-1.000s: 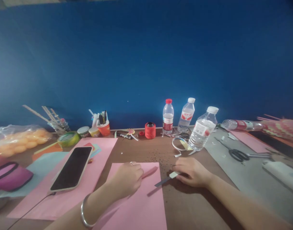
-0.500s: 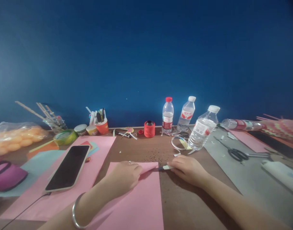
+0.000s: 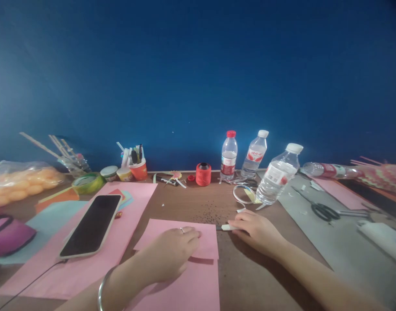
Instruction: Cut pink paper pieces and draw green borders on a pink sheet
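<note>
A pink sheet of paper [image 3: 198, 283] lies before me on the table, its far part folded over as a flap [image 3: 206, 242]. My left hand [image 3: 175, 248], with a ring and a bangle, rests flat on this flap, fingers stretched out. To the right, my right hand [image 3: 258, 229] is closed on the pale handle of a knife [image 3: 228, 227]. Its blade points left towards the fold and is mostly hidden by the paper. Small dark specks [image 3: 211, 211] are scattered on the tabletop beyond the fold.
A red thread spool [image 3: 203, 175] and several water bottles [image 3: 228, 162] stand at the back. Left are a phone [image 3: 92, 226] on pink paper, a pen cup [image 3: 139, 169] and a bag of orange balls [image 3: 26, 183]. Scissors [image 3: 324, 211] lie right on a grey sheet [image 3: 301, 220].
The far edge of the pink paper now lies folded towards me as a flap. My left hand has shifted right and nearer, flattening on it; my right hand and the knife have barely moved.
</note>
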{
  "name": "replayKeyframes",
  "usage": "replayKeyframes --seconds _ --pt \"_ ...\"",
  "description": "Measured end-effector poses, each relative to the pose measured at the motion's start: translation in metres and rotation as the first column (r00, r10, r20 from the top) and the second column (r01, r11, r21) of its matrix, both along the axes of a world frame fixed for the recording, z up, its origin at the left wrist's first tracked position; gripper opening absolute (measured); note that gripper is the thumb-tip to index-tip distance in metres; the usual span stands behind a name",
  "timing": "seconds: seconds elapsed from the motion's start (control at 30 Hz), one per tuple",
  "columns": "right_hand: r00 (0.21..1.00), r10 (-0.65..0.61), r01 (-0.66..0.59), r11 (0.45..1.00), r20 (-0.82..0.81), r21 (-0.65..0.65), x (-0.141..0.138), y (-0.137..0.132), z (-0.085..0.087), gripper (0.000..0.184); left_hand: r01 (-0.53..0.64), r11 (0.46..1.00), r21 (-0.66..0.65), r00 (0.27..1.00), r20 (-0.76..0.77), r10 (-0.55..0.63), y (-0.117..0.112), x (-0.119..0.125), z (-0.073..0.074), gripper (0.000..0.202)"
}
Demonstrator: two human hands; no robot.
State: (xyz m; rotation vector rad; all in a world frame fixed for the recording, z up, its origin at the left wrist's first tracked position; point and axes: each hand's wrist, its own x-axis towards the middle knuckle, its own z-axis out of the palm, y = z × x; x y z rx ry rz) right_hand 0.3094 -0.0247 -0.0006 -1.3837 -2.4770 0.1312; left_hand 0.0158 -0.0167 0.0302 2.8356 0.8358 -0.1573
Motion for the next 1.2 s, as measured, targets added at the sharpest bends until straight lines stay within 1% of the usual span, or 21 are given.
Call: replayKeyframes --seconds 0.1,0.17,0.23,0.27,0.3,0.4,0.5,0.57,0.67,0.73,0.87,0.97,1.07,1.2 --pt "1.0 -0.006 0.005 0.999 -0.026 -0.04 0.001 -0.002 0.001 0.024 0.007 1.0 -0.012 1.0 -0.003 -0.007 -0.005 0.002 0.002 0.053" --pt "0.999 -0.006 0.004 0.998 -0.035 -0.064 0.002 -0.003 0.001 0.025 0.005 1.0 -0.021 1.0 -0.011 -0.005 -0.008 0.005 0.006 0.045" --pt "0.999 -0.005 0.001 0.997 -0.042 -0.082 0.003 -0.003 0.0 0.025 -0.03 0.999 -0.023 0.999 -0.012 0.029 -0.009 0.01 0.009 0.033" --pt "0.999 -0.004 0.0 0.996 -0.046 -0.089 0.003 -0.002 0.0 0.025 -0.055 0.998 -0.022 0.999 -0.004 0.054 -0.009 0.012 0.01 0.031" --pt "0.999 -0.003 -0.002 0.995 -0.048 -0.095 0.003 -0.002 0.0 0.025 -0.074 0.997 -0.02 0.997 0.01 0.075 -0.009 0.014 0.011 0.034" --pt "0.999 0.013 -0.017 0.994 -0.044 -0.106 0.003 0.001 0.0 0.024 -0.091 0.995 -0.028 0.994 0.063 0.092 -0.006 0.019 0.009 0.052" --pt "0.999 0.02 -0.023 0.995 -0.035 -0.099 0.003 0.002 0.001 0.021 -0.097 0.994 -0.042 0.991 0.088 0.1 -0.003 0.019 0.002 0.054" --pt "1.0 0.019 -0.02 0.995 -0.02 -0.093 0.002 0.003 0.002 0.019 -0.078 0.995 -0.064 0.992 0.093 0.083 0.0 0.017 -0.004 0.055" --pt "1.0 0.023 -0.021 0.996 0.02 -0.091 0.001 0.003 0.004 0.016 -0.034 0.991 -0.131 0.994 0.098 0.047 0.004 0.014 -0.011 0.071" --pt "0.999 0.022 -0.018 0.996 0.036 -0.09 0.001 0.004 0.004 0.014 -0.011 0.985 -0.173 0.995 0.1 0.029 0.006 0.013 -0.013 0.076" --pt "0.999 0.028 -0.024 0.996 0.036 -0.083 0.003 0.006 0.002 0.012 0.025 0.979 -0.201 0.995 0.095 -0.006 0.008 0.013 -0.013 0.076" --pt "0.999 0.026 -0.025 0.998 0.023 -0.061 0.003 0.007 -0.001 0.015 0.012 0.979 -0.205 0.995 0.095 0.008 0.007 0.013 -0.013 0.077" --pt "1.0 -0.001 0.001 0.999 -0.004 -0.049 0.002 0.007 -0.003 0.018 0.003 0.978 -0.209 0.995 0.095 0.017 0.005 0.013 -0.013 0.077" --pt "0.999 -0.039 0.038 0.998 -0.018 -0.055 0.0 0.006 -0.004 0.018 -0.001 0.977 -0.215 0.994 0.103 0.023 0.006 0.015 -0.012 0.079"
